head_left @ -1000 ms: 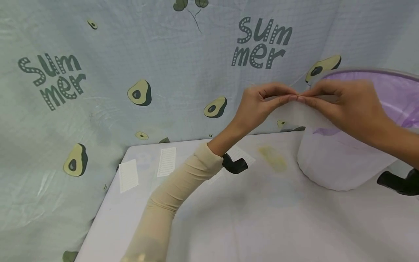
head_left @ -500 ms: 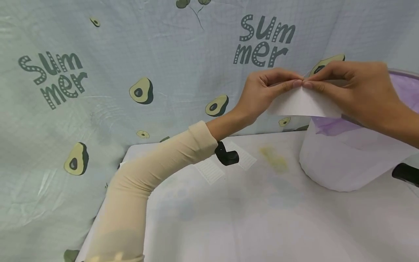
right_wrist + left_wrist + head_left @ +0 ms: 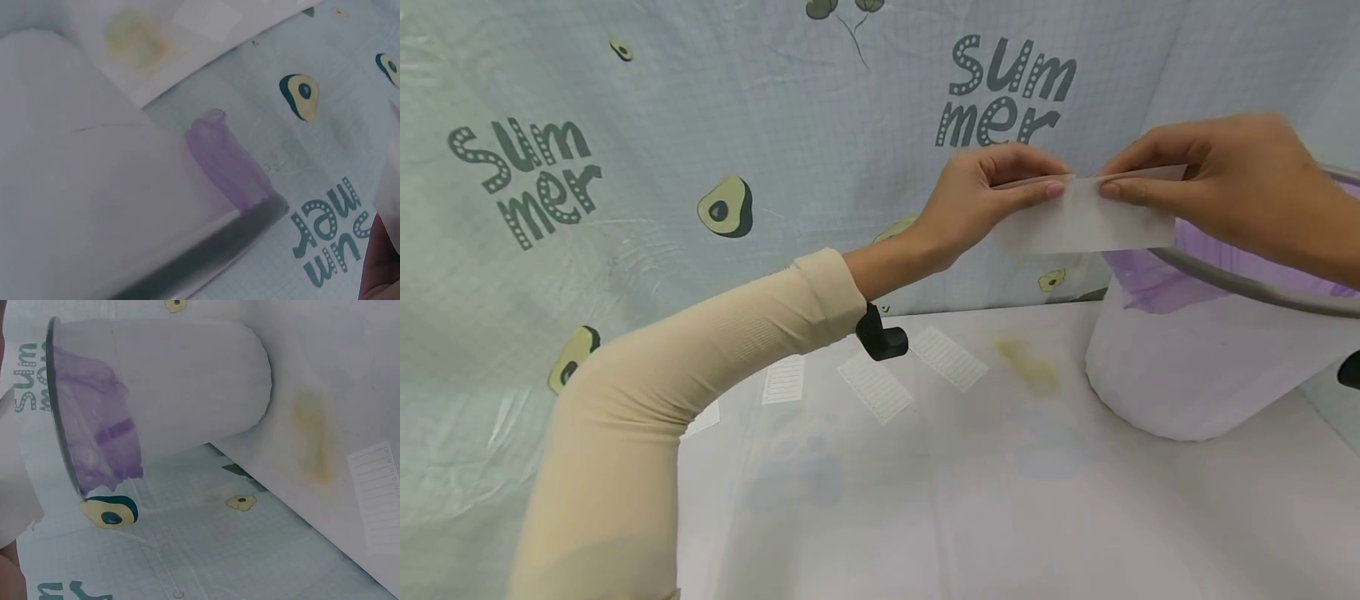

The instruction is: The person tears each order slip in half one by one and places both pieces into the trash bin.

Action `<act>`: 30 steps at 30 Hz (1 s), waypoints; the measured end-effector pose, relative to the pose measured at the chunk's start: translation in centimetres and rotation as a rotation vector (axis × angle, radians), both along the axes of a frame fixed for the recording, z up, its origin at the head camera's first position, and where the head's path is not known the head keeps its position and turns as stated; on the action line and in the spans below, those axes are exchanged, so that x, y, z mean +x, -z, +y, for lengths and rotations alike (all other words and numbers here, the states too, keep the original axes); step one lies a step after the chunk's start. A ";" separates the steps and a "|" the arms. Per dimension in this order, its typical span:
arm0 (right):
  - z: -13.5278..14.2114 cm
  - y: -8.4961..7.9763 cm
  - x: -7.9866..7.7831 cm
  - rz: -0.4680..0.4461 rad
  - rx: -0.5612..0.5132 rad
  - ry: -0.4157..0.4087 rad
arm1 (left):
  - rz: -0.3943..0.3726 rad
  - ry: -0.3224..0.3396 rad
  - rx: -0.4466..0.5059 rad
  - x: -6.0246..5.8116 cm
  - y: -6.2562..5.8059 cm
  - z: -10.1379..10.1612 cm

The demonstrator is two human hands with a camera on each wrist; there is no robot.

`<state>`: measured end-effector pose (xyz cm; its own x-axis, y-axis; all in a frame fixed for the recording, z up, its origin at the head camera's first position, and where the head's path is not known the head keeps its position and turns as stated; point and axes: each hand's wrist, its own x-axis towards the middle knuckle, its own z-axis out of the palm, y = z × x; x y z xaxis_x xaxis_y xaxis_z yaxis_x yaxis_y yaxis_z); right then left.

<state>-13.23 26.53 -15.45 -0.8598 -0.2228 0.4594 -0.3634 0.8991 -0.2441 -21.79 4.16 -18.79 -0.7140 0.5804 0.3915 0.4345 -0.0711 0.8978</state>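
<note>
A small sheet of white paper [image 3: 1108, 223] is stretched between two hands, above and in front of the bin's rim in the head view. My left hand [image 3: 973, 193] pinches its upper edge between thumb and fingers, on the left. On the right, my right hand [image 3: 1232, 187] pinches the same edge, a short gap away from the left fingertips. The left wrist view has the paper [image 3: 14, 475] at its left border, with a ragged lower corner. Only a corner of the paper [image 3: 390, 181] enters the right wrist view, over part of the hand.
A white bin [image 3: 1180, 375] with a grey rim and purple bag liner [image 3: 1150, 282] stands at the right. Several printed slips, such as one lined slip [image 3: 876, 387], lie on the white-covered table [image 3: 880, 517]. Behind hangs an avocado-print curtain [image 3: 812, 167].
The fingertips of both hands, earlier meeting on the paper, have drawn apart along its edge. Both hands have risen somewhat, and the left elbow has swung out to the left.
</note>
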 end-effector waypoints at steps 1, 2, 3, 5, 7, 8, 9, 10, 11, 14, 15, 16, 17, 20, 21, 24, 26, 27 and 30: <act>0.0 -0.1 0.0 -0.009 -0.004 0.007 | -0.002 -0.002 -0.001 -0.1 -0.1 0.0; 0.0 -0.2 -0.1 -0.015 -0.009 0.012 | 0.000 -0.003 -0.005 -0.2 -0.1 -0.1; 0.0 -0.3 -0.2 -0.015 -0.009 0.011 | 0.001 -0.001 -0.007 -0.4 -0.2 -0.2; 0.0 -0.4 -0.4 -0.014 0.002 0.013 | 0.017 -0.002 -0.019 -0.5 -0.4 -0.3; 0.0 -0.5 -0.5 -0.013 0.013 0.015 | 0.038 -0.003 -0.036 -0.5 -0.6 -0.4; 0.1 -0.5 -0.6 -0.008 0.018 0.015 | 0.046 -0.002 -0.043 -0.5 -0.7 -0.4; 0.2 -0.5 -0.6 -0.006 0.023 0.015 | 0.052 0.000 -0.050 -0.5 -0.9 -0.4; 0.3 -0.5 -0.7 -0.004 0.027 0.020 | 0.061 0.002 -0.059 -0.4 -1.0 -0.4; 0.4 -0.4 -0.7 -0.001 0.030 0.022 | 0.066 0.005 -0.066 -0.3 -1.2 -0.4; 1.0 -0.2 -0.7 0.019 0.030 0.021 | 0.074 0.016 -0.081 0.1 -1.7 -0.2; 1.2 -0.2 -0.8 0.019 0.026 0.028 | 0.077 0.018 -0.085 0.2 -1.9 -0.2; 1.4 -0.2 -0.9 0.020 0.020 0.036 | 0.077 0.019 -0.086 0.4 -2.0 -0.1; 1.7 -0.2 -1.0 0.016 0.007 0.041 | 0.076 0.019 -0.086 0.5 -2.1 0.0; 2.3 0.0 -1.3 -0.011 -0.051 0.058 | 0.076 0.016 -0.088 0.7 -2.3 0.2; 2.4 0.1 -1.4 -0.017 -0.087 0.055 | 0.078 0.013 -0.090 0.7 -2.3 0.4; 2.6 0.4 -1.7 -0.003 -0.186 0.007 | 0.083 0.004 -0.094 0.6 -2.4 0.7; 2.5 0.5 -1.9 0.001 -0.259 -0.039 | 0.078 -0.007 -0.098 0.4 -2.4 0.9; 2.5 0.5 -2.0 0.003 -0.282 -0.058 | 0.074 -0.015 -0.101 0.3 -2.4 1.0; 2.6 0.5 -2.3 -0.004 -0.352 -0.106 | 0.068 -0.032 -0.102 0.1 -2.3 1.2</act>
<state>-15.55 29.18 -16.00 -0.8425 -0.1395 0.5204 -0.4484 0.7171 -0.5336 -21.73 5.35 -16.48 -0.7069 0.5970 0.3793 0.4950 0.0344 0.8682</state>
